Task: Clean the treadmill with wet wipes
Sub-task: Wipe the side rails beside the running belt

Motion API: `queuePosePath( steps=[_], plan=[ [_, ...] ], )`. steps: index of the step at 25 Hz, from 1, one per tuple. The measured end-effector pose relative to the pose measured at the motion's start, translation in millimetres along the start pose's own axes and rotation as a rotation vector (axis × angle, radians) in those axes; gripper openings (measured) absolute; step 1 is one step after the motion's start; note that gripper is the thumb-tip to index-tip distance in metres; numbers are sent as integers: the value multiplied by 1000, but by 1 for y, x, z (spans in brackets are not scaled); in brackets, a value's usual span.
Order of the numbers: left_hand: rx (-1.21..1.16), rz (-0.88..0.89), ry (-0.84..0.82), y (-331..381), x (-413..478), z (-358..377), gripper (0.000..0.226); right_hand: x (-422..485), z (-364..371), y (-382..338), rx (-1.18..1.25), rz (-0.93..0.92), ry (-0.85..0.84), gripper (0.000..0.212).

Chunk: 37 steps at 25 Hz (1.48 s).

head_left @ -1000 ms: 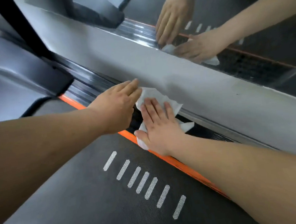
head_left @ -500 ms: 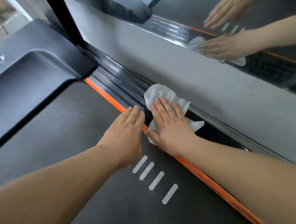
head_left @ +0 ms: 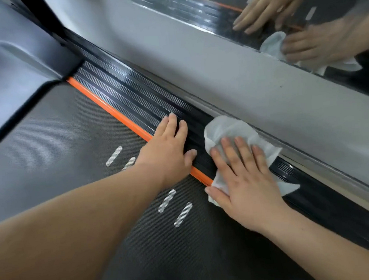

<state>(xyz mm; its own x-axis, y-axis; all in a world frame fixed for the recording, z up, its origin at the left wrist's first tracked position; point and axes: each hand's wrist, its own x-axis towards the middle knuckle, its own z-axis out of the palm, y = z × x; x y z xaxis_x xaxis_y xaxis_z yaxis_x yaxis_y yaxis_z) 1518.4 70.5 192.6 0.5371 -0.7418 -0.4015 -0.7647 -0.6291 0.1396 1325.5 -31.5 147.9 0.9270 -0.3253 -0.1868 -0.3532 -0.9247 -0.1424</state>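
Right hand (head_left: 246, 185) presses the wet wipe (head_left: 226, 129) flat-fingered onto the ribbed side rail (head_left: 146, 103); left hand (head_left: 169, 154) rests spread beside it.

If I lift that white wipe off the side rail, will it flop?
Probably flops: the wipe lies crumpled and bunched under the flat right hand. Likely very light; it may cling a little to the glossy ribbed side rail.
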Motion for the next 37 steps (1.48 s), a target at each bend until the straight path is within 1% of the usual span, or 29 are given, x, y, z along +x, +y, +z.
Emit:
queuePosePath(
  steps=[2,4,7,10,12,14,15,17,20,24,28,30,32,34,36,37],
  plan=[
    [-31,32,-10,-13,2,-7,80,35,-6,-12,8,14,-19,92],
    [-49,27,-14,-18,4,-12,76,72,-13,-24,58,25,-45,98],
    [-76,-2,-56,-14,5,-17,80,113,-25,-29,109,50,-156,110],
    [-78,-29,-118,-6,6,-23,80,109,-27,-26,41,78,-117,116],
    [-101,-42,-89,-3,7,-24,75,84,-22,-16,23,127,-41,109],
    [-97,-45,-37,3,6,-18,75,47,-17,3,22,163,25,93],
    [-56,-15,-6,8,5,-14,77,28,-15,16,23,183,31,86],
    [47,102,55,22,4,-4,80,-8,-13,41,12,251,-8,78],
    [53,226,90,46,5,1,85,-32,-10,58,-1,328,-26,73],
    [31,256,102,52,14,8,87,-2,-21,52,37,372,-54,62],
    [46,317,226,32,16,10,84,66,-25,27,127,336,-29,67],
    [20,270,240,18,13,4,83,99,-25,6,149,323,-17,73],
    [-44,163,227,1,7,1,83,129,-29,-8,193,289,-29,77],
    [-92,46,219,-13,-3,1,84,154,-33,-1,331,257,-125,82],
    [-102,1,197,-23,-15,1,84,167,-39,10,503,272,-267,94],
    [-100,-1,174,-26,-21,3,85,167,-41,13,532,266,-312,98]
  ],
)
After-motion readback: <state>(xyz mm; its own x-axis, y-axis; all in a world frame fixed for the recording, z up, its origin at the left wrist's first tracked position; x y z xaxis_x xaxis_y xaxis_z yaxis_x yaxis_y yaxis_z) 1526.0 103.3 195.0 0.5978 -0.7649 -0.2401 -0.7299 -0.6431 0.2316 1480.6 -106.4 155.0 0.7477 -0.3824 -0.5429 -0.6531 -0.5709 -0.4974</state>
